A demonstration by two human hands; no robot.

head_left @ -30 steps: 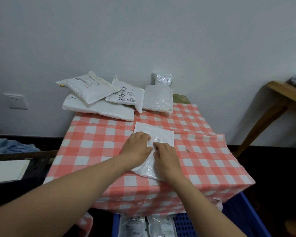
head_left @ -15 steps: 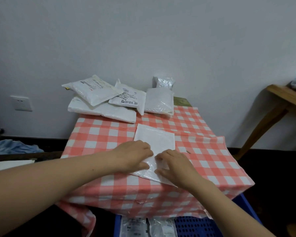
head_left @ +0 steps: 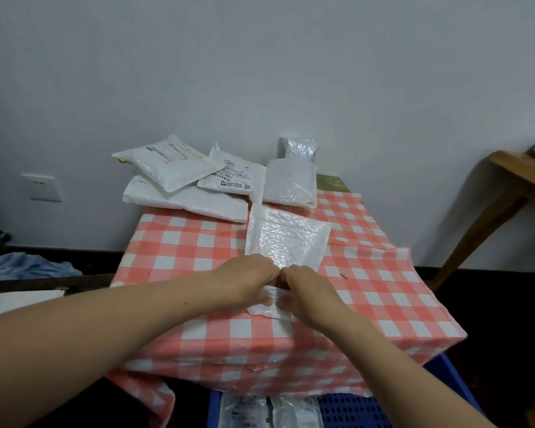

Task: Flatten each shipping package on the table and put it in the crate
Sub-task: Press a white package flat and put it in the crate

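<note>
Head view: left hand point(head_left: 249, 282) and right hand point(head_left: 308, 293) meet on package point(head_left: 286, 242), pressing or pinching unclear; best smooth beyond fingertips.

Package point(head_left: 286, 239) at middle of table point(head_left: 383, 288); pile of packages point(head_left: 198, 186) behind it (against the wall point(head_left: 260, 72)); crate point(head_left: 346, 410) below near edge.
</note>
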